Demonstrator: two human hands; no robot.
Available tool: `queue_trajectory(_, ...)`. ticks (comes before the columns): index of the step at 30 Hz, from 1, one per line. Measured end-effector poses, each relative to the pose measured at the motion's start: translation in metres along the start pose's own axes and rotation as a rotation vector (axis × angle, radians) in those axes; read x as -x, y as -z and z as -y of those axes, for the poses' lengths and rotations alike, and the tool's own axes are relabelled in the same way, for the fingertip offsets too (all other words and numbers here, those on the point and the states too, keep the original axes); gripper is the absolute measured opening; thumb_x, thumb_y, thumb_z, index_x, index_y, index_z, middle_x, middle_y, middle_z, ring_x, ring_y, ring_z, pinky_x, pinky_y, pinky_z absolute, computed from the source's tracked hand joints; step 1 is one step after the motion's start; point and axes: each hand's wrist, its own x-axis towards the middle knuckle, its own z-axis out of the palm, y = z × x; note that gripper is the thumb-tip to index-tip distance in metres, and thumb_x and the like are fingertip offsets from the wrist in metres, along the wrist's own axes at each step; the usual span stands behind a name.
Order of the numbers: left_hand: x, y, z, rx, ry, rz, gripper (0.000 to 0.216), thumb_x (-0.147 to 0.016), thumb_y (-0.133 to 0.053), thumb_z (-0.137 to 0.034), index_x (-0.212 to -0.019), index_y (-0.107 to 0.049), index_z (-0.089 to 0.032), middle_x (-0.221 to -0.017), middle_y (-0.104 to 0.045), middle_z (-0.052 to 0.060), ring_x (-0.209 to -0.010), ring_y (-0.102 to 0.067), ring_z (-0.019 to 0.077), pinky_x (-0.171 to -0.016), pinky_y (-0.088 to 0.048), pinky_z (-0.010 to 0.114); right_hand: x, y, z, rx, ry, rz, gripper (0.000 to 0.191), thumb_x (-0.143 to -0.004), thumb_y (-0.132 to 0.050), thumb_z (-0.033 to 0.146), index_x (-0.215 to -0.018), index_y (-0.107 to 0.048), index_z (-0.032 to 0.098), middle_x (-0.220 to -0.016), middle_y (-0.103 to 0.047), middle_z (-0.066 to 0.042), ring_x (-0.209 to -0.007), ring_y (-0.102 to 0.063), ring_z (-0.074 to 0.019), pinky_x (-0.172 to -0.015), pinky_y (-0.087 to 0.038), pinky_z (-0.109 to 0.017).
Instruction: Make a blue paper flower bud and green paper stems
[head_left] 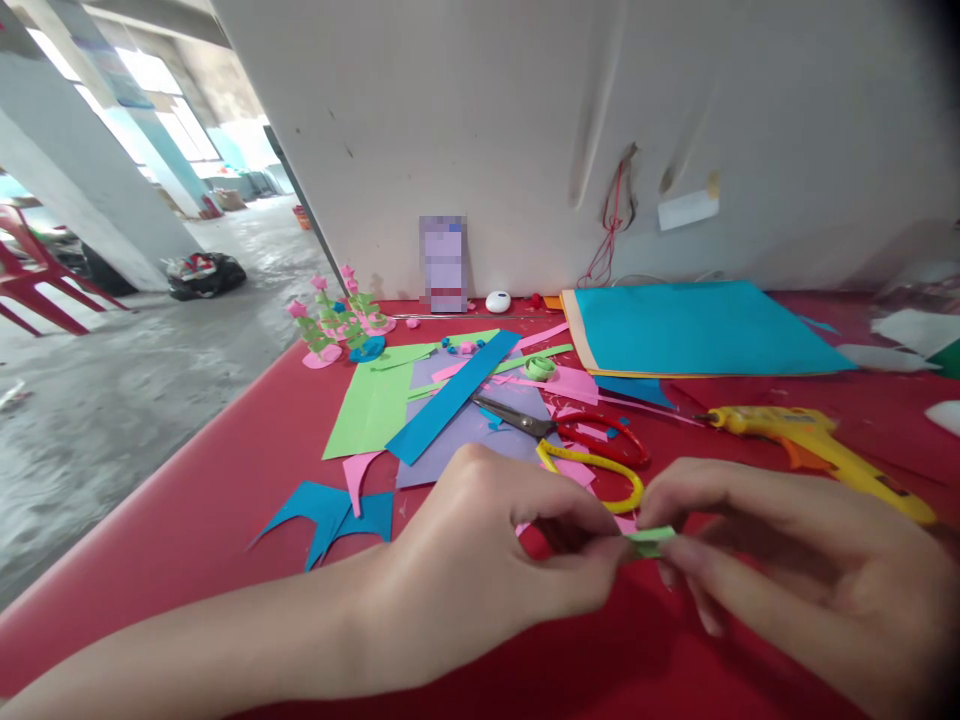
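Note:
Between my two hands, low over the table, is a small piece of green paper. My left hand pinches its left end between thumb and index finger. At its other end, my right hand closes thumb and fingertips on it. Scissors with one red and one yellow handle lie just beyond my hands, their blades over a blue paper strip. A coiled green paper strip rests farther back among pink and green strips. Parts of the fingers hide the held paper's ends.
A yellow glue gun lies to the right. Behind it is a stack of blue sheets. Paper flowers stand at the left table edge. Blue paper offcuts lie front left. A phone leans on the wall beside a white case.

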Motion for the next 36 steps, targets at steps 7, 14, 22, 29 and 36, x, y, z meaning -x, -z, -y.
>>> queue_trajectory(7, 0.001, 0.001, -0.005, 0.048, -0.037, 0.015, 0.015, -0.081, -0.054, -0.018, -0.087, -0.069, -0.019, -0.075, -0.07, -0.004, -0.064, -0.062, 0.007, -0.059, -0.046, 0.011, -0.003, 0.003, 0.009, -0.035, -0.069, -0.04, 0.008, -0.066, -0.066, 0.035, -0.062, -0.066, 0.027, -0.037, -0.056, 0.006, -0.029, -0.049, -0.0084, -0.029, -0.039, -0.013)
queue_trajectory(14, -0.004, 0.004, -0.006, 0.098, 0.156, 0.123, 0.022, -0.084, -0.052, -0.028, -0.081, -0.071, -0.017, -0.066, -0.068, -0.001, -0.055, -0.057, 0.0078, -0.049, -0.041, 0.014, -0.002, 0.005, 0.011, 0.028, -0.076, -0.071, 0.012, -0.067, -0.063, 0.036, -0.062, -0.065, 0.025, -0.035, -0.054, 0.005, -0.029, -0.05, -0.0101, -0.03, -0.042, -0.015)
queue_trajectory(22, -0.002, 0.007, -0.007, 0.285, 0.253, 0.221, 0.022, -0.083, -0.051, -0.024, -0.079, -0.071, -0.015, -0.071, -0.068, 0.0, -0.063, -0.059, 0.0098, -0.058, -0.045, 0.015, -0.003, 0.011, 0.001, 0.09, 0.037, 0.077, 0.009, -0.071, -0.061, 0.033, -0.064, -0.065, 0.028, -0.04, -0.057, 0.008, -0.031, -0.052, -0.0074, -0.03, -0.039, -0.014)
queue_trajectory(29, -0.001, 0.005, -0.006, 0.039, 0.103, 0.152, 0.023, -0.085, -0.048, -0.025, -0.082, -0.069, -0.017, -0.055, -0.047, -0.005, -0.052, -0.036, 0.0057, -0.046, -0.03, 0.016, -0.005, 0.013, 0.003, 0.155, 0.274, -0.029, 0.012, -0.07, -0.063, 0.022, -0.069, -0.065, 0.033, -0.046, -0.058, 0.011, -0.033, -0.051, -0.0044, -0.035, -0.04, -0.012)
queue_trajectory(36, -0.001, 0.002, -0.005, 0.122, 0.082, 0.075, 0.017, -0.083, -0.053, -0.024, -0.085, -0.07, -0.022, -0.061, -0.053, -0.006, -0.055, -0.038, 0.0051, -0.048, -0.033, 0.011, -0.007, 0.022, 0.0, 0.16, 0.08, 0.053, 0.006, -0.067, -0.063, 0.028, -0.07, -0.066, 0.032, -0.042, -0.059, 0.009, -0.035, -0.056, -0.0104, -0.034, -0.046, -0.014)
